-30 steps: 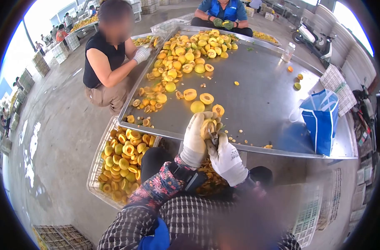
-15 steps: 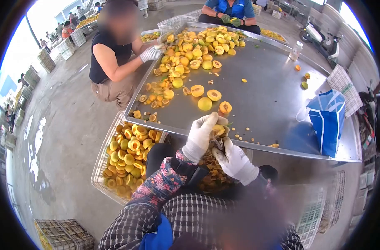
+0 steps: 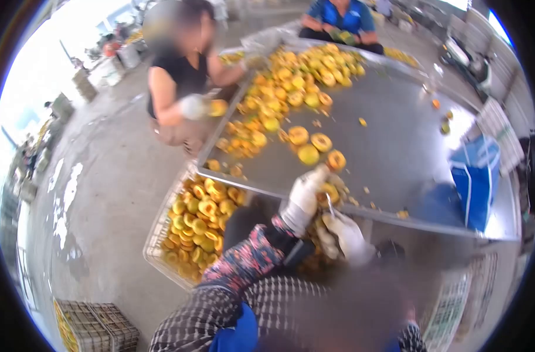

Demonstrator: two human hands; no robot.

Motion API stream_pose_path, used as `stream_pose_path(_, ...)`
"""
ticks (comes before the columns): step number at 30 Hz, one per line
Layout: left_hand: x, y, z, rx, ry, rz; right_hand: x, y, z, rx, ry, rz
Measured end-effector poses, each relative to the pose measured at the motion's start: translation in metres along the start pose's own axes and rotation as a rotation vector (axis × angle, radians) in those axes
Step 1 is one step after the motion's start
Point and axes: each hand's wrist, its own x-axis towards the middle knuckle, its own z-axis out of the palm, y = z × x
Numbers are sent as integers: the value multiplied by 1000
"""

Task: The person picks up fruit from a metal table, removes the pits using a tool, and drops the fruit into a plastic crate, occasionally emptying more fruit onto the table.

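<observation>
My left hand [image 3: 304, 196], in a white glove, is closed around a yellow peach half [image 3: 328, 193] at the near edge of the metal table. Just below and right of it, my right hand [image 3: 348, 236], also gloved, is closed on a thin, shiny metal tool [image 3: 328, 202] whose tip is at the fruit. Blur hides the tool's exact kind. Beyond my left fingers, a cut peach half [image 3: 336, 159] lies on the table with its hollow up. A few more peaches, among them a rounded one [image 3: 308, 154], are close to it.
A peach heap [image 3: 302, 73] covers the far left of the metal table [image 3: 390, 141]. A crate [image 3: 153, 243] of peach halves stands at my left. A blue bag [image 3: 475, 188] is on the table's right. One co-worker [image 3: 179, 88] crouches at left, another [image 3: 343, 23] sits opposite.
The view has shifted, moving the scene right and down. My right hand has drawn slightly away from the peach half, showing the tool. The left co-worker's hand now holds a peach piece beside the table.
</observation>
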Motion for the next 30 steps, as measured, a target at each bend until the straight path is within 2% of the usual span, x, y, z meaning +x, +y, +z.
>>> stream_pose_path(3,3,-10,1,-222,41,-94,1,9,-10,212,-81,33)
stream_pose_path(8,2,-19,3,-210,52,-154,-7,17,-33,455,-216,116)
stream_pose_path(9,0,-20,2,-93,34,-123,-10,18,-37,489,-247,130)
stream_pose_path(11,-2,-24,1,142,-2,-60,-18,20,-44,464,-267,157)
stream_pose_path(12,-2,-28,-3,312,-63,37,-22,22,-47,450,-277,172)
stream_pose_path(15,-10,-33,-2,346,-67,21,-28,30,-50,447,-256,196)
stream_pose_path(16,-10,-32,0,292,-43,4,-27,31,-48,442,-273,174)
stream_pose_path(19,-8,-32,2,216,70,-85,-26,29,-35,176,-64,126)
stream_pose_path(20,-7,-31,1,172,88,-110,-23,29,-29,0,26,83)
stream_pose_path(23,-5,-32,0,44,134,-214,-21,26,-27,-8,41,113)
stream_pose_path(25,-3,-30,2,-39,148,-294,-25,27,-32,108,-27,147)
stream_pose_path(27,3,-36,-7,-133,113,-294,-29,28,-38,149,-117,157)
stream_pose_path(29,10,-39,-20,-221,61,-291,-39,23,-37,70,-93,188)
stream_pose_path(30,7,-33,-18,-195,117,-283,-43,22,-38,29,-82,201)
